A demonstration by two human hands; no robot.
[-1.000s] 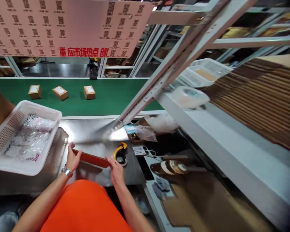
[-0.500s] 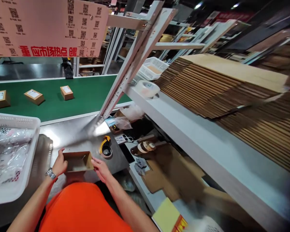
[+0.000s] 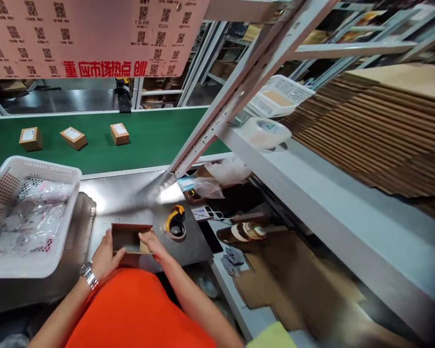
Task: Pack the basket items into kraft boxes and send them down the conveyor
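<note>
Just in front of my body, a small brown cardboard box (image 3: 125,238) sits open-topped on the metal table. My left hand (image 3: 108,256), with a silver watch on the wrist, grips its left side, the thumb over the near edge. At the right end my right hand (image 3: 152,245) holds the end wall, its fingertips over the rim. No contents show inside the box, though its shadowed floor is partly hidden. A yellow and black tape dispenser (image 3: 175,223) lies on the table to the right of the box.
A white plastic basket (image 3: 63,241) of clear-wrapped packets stands on the left. Behind the table, a green conveyor belt (image 3: 152,133) carries labelled cartons (image 3: 73,137). A slanted metal post (image 3: 217,125) and a shelf (image 3: 311,193) stacked with flat cardboard (image 3: 377,140) bound the right side.
The view has swung left, shifting the scene rightward. My left hand has moved from the box's far left corner down along its side. My right hand now reaches further over the right end.
</note>
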